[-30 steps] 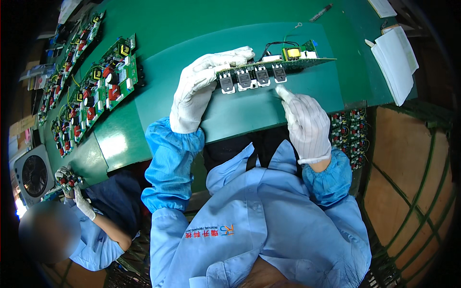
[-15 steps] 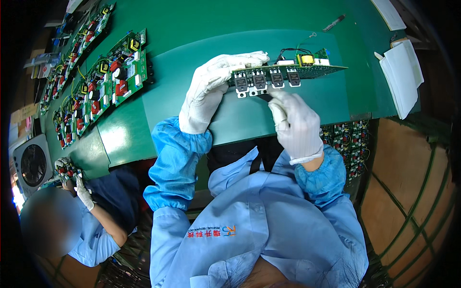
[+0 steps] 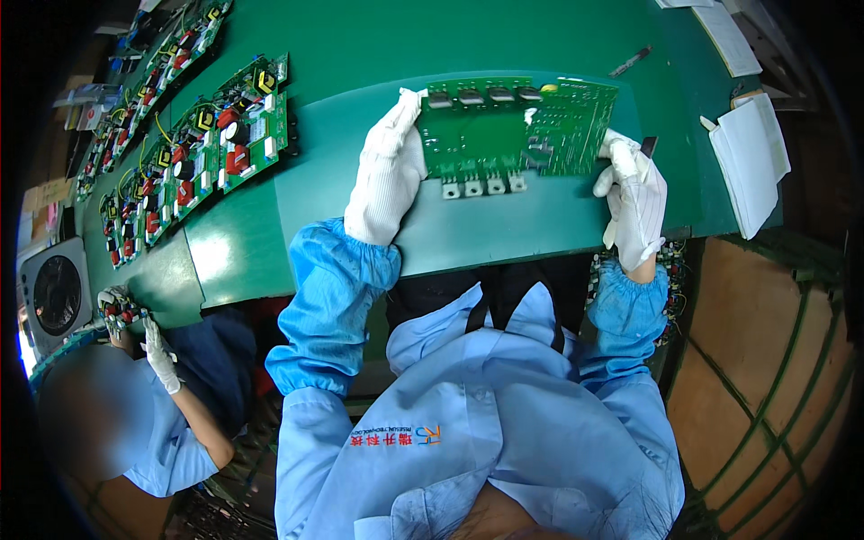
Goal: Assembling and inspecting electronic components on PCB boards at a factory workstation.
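I hold a green circuit board (image 3: pixel 513 126) over the green worktable (image 3: pixel 378 54), solder side turned up toward me. Several flat silver-tabbed parts stick out along its near and far edges. My left hand (image 3: pixel 389 171), in a white glove, grips the board's left end. My right hand (image 3: pixel 633 200), also gloved in white, holds the board's right end with a small dark piece pinched at its fingertips.
A row of populated circuit boards (image 3: pixel 229 135) with red and yellow parts runs along the table's left side. White paper pads (image 3: pixel 751 157) lie at the right. A co-worker's gloved hand (image 3: pixel 160 355) works at lower left beside a small fan (image 3: pixel 54 292).
The board has been flipped from edge-on with parts up to solder side up. My right hand moved from under the board's middle out to its right end.
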{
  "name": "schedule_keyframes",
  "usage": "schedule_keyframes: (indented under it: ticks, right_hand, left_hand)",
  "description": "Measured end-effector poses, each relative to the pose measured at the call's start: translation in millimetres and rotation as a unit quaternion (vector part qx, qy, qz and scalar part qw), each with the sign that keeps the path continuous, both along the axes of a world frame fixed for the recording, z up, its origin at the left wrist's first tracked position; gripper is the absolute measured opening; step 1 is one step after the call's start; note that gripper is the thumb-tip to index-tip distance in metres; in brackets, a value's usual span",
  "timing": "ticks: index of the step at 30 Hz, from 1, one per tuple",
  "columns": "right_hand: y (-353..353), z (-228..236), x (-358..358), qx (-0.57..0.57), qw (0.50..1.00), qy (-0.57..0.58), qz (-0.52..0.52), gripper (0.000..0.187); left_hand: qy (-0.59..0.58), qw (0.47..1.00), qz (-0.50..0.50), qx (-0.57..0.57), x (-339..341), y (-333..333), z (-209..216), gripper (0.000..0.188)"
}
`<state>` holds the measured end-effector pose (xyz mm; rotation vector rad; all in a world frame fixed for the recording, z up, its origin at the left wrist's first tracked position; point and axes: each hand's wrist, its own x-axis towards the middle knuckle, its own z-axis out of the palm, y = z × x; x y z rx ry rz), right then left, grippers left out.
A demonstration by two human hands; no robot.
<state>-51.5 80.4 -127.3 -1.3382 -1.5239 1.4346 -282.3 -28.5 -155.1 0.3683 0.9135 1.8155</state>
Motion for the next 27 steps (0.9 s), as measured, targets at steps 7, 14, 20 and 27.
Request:
schedule_keyframes:
  ticks: [7, 14, 20, 27]
  right_hand:
    - [0.8, 0.7, -2.5, -0.062, 0.994, 0.087, 0.035, 0.025]
    - [11.5, -18.9, -0.8, -0.032, 0.992, 0.119, 0.031, 0.024]
    - [6.8, -19.1, -7.5, -0.02, 0.991, 0.135, 0.017, 0.025]
    - [3.0, -20.2, -9.4, -0.038, 0.988, 0.146, 0.02, 0.025]
  left_hand:
    - [-0.079, 0.99, 0.038, -0.113, -15.4, 7.5, -22.6, 0.048]
    - [-0.085, 0.985, 0.007, -0.151, -12.2, 7.8, -11.8, 0.047]
    - [-0.042, 0.993, -0.007, -0.113, -21.0, 4.1, -27.4, 0.049]
    - [-0.082, 0.988, -0.011, -0.133, -16.4, 2.2, -9.1, 0.047]
